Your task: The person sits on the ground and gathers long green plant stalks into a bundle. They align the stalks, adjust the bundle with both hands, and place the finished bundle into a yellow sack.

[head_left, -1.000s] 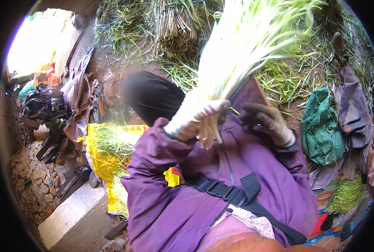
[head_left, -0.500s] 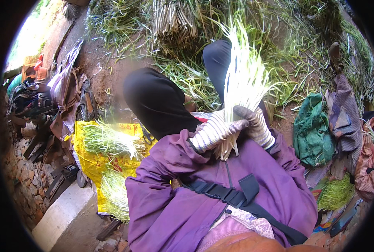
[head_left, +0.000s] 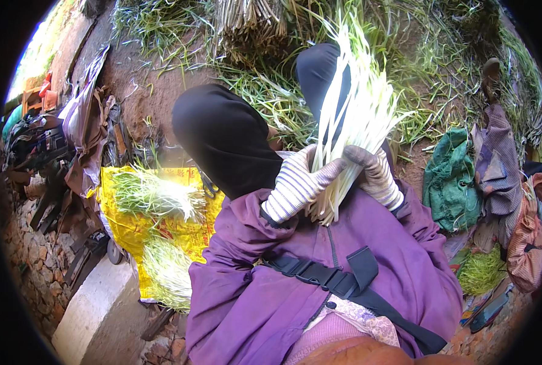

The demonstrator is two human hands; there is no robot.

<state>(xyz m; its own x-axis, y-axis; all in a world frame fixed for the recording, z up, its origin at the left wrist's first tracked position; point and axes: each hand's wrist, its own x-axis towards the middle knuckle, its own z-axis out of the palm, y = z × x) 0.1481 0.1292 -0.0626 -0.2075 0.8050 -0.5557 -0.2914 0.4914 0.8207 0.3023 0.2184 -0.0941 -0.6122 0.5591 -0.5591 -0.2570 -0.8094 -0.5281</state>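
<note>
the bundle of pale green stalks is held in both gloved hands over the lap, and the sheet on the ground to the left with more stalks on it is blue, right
Not quite: the sheet is yellow, not blue, as the head view shows. The rest holds: the left hand and right hand, both gloved, grip the bundle of stalks over the lap.

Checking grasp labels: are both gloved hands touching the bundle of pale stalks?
Touching. Head view: left hand and right hand wrap the bundle of stalks from either side.

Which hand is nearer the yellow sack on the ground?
Left. The left hand grips the pale green bundle on the side facing the yellow sack; the right hand grips it on the far side.
</note>
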